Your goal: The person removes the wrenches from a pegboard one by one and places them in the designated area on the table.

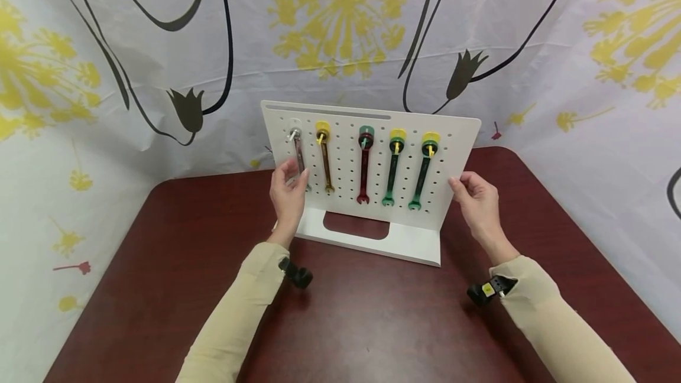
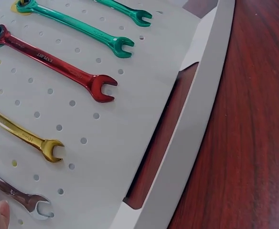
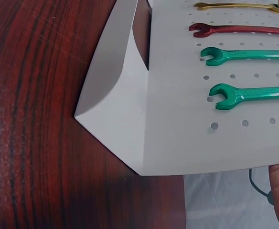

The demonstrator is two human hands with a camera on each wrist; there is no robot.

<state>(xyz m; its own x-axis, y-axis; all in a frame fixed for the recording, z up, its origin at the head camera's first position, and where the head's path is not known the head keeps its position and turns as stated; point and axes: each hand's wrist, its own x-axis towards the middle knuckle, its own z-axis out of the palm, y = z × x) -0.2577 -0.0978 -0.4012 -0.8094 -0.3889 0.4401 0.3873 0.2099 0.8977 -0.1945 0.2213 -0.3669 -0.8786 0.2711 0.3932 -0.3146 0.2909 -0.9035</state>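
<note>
Pegboard stand (image 1: 372, 129) upright at counter (image 1: 372, 324) centre, five wrenches hung. Left hand (image 1: 289, 194) pinching its 9 o'clock edge, right hand (image 1: 479, 200) its 3 o'clock edge. Probably stiff, light, tippy; wrenches may swing; best held by both side edges

sleeves: my long, snug beige fabric sleeves (image 1: 239, 318) reach both wrists | left wrist: small black camera mount (image 1: 295, 274) | right wrist: black camera mount with yellow label (image 1: 486, 292) | hands: bare, no gloves
</note>
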